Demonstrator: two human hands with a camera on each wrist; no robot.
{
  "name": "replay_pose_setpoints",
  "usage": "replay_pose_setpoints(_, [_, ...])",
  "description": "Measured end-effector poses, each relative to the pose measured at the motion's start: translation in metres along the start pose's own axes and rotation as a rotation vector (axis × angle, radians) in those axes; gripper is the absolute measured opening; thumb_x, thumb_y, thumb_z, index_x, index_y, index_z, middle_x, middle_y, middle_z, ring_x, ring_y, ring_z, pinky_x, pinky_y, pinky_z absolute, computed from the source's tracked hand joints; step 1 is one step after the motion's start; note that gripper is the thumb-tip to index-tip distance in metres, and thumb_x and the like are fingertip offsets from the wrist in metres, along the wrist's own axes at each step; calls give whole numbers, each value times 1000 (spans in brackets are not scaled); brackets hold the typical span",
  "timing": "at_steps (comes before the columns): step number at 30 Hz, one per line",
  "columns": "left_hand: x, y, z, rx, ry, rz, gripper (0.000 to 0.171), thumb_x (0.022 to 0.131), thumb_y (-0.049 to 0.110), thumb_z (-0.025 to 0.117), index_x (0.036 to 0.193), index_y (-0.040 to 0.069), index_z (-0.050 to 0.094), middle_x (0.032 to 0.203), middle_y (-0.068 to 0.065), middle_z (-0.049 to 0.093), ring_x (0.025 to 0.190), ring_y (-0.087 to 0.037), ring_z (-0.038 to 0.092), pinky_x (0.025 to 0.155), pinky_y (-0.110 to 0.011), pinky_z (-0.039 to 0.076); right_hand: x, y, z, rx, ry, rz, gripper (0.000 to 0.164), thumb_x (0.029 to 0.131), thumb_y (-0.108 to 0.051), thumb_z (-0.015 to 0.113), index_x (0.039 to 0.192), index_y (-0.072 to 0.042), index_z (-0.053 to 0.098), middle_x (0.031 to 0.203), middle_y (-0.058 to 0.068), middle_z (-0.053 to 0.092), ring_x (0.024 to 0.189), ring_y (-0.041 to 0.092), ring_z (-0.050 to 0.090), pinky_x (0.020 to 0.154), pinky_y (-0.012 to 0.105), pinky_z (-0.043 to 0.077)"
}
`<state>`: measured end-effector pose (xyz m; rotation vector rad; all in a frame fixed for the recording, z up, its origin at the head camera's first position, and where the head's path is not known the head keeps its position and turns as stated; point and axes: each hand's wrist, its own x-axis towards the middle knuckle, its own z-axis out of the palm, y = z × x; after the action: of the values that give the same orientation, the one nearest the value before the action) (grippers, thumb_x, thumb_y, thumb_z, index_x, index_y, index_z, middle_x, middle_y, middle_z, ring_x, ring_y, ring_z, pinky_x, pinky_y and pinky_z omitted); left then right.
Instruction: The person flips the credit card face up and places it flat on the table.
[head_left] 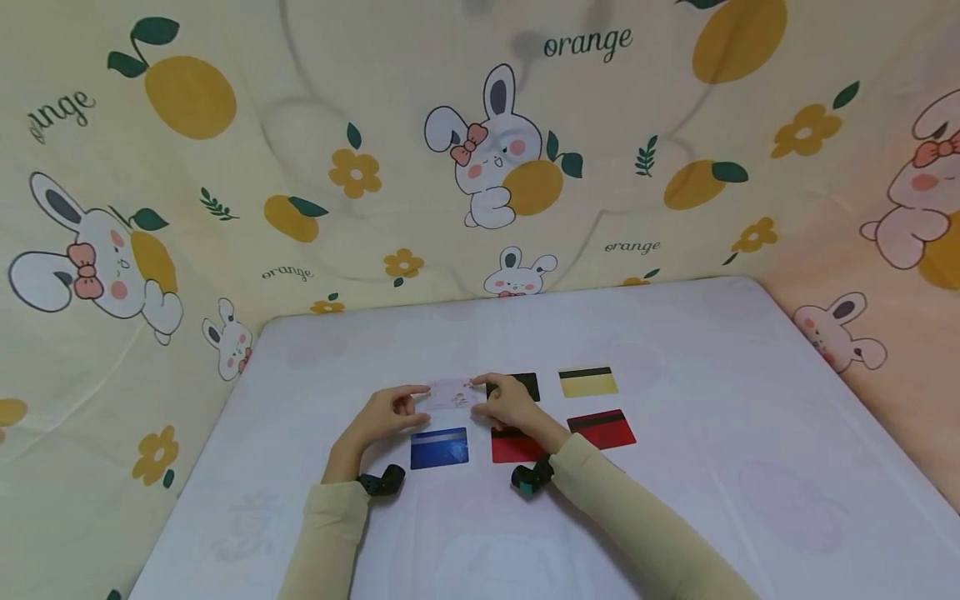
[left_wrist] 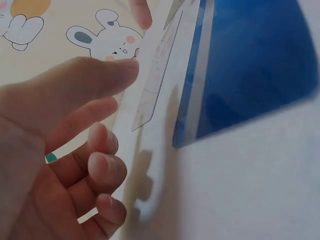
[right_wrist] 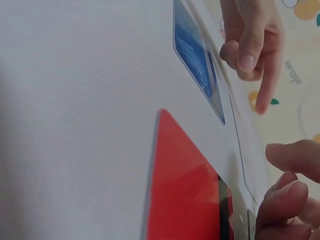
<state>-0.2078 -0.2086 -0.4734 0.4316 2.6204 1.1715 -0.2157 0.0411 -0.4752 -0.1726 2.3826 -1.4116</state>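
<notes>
A pale pinkish-white card (head_left: 452, 393) lies on the table between the two hands. At its left end is my left hand (head_left: 388, 414), index finger and thumb stretched toward the card and the other fingers loosely bent. My right hand (head_left: 513, 407) is at the opposite end, thumb and index finger spread apart, partly covering a black card (head_left: 530, 385) and near a red card (head_left: 516, 448) with a dark stripe. In the left wrist view a gap shows between the left thumb (left_wrist: 117, 75) and the pale card (left_wrist: 157, 80). Neither hand visibly grips anything.
Below the pale card lies a blue card (head_left: 438, 449) with a light stripe. To the right are a gold card (head_left: 588, 382) and a second red card (head_left: 604, 429). A white cloth covers the table (head_left: 675, 517); a printed curtain (head_left: 450, 250) stands behind it.
</notes>
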Motion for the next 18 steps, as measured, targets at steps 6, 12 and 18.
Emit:
replay_pose_setpoints(6, [-6,-2,1,-5,-18,-3,50,82,21,75,128,6,61,75,1,54,66,-8,46,60,-18,38,-10,1,-2,9,-39,-14,48,84,-13,73,129,-10,58,50,-3,47,40,9,43,44,20,32])
replay_pose_setpoints(12, [-12,1,1,-8,-49,8,50,83,23,75,128,6,61,75,1,54,65,-8,46,59,-18,38,-20,3,-1,31,-78,-33,46,84,-12,73,127,-9,59,53,-3,48,41,9,42,45,19,34])
replay_pose_setpoints(18, [-19,1,2,-41,-71,4,52,82,24,76,128,6,61,73,0,50,65,-8,44,59,-19,37,-27,3,0,35,-100,-35,44,84,-13,73,126,-10,59,53,-3,48,39,10,43,43,18,35])
